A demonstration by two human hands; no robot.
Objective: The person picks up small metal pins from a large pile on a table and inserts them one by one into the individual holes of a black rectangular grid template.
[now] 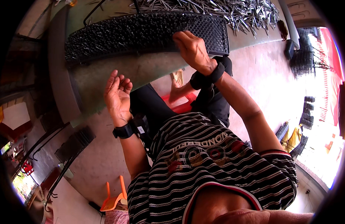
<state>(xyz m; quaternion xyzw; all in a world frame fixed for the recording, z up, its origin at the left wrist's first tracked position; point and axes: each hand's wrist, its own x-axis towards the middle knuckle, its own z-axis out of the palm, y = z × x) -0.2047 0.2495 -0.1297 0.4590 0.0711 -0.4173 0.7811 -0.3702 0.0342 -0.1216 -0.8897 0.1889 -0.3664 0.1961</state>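
A long black tray (216,36) full of small round holes lies across the table. Thin dark metal pieces stand packed in most of it, while the holes toward its right end show bare. My right hand (194,48) is over the tray where the packed part meets the bare holes. Its fingers are pinched together, and whatever they hold is hidden. My left hand (118,98) hovers near the table's front edge, palm up, fingers loosely bent and apart, with nothing in it. A heap of loose thin metal rods (247,16) lies behind the tray.
The table (101,76) has a greenish top and a grey side edge. Below it is a red stool (182,106), partly hidden by my legs. An orange chair (114,199) stands at lower left. Black wire racks (303,56) stand at right, and dark metal frames (73,145) at left.
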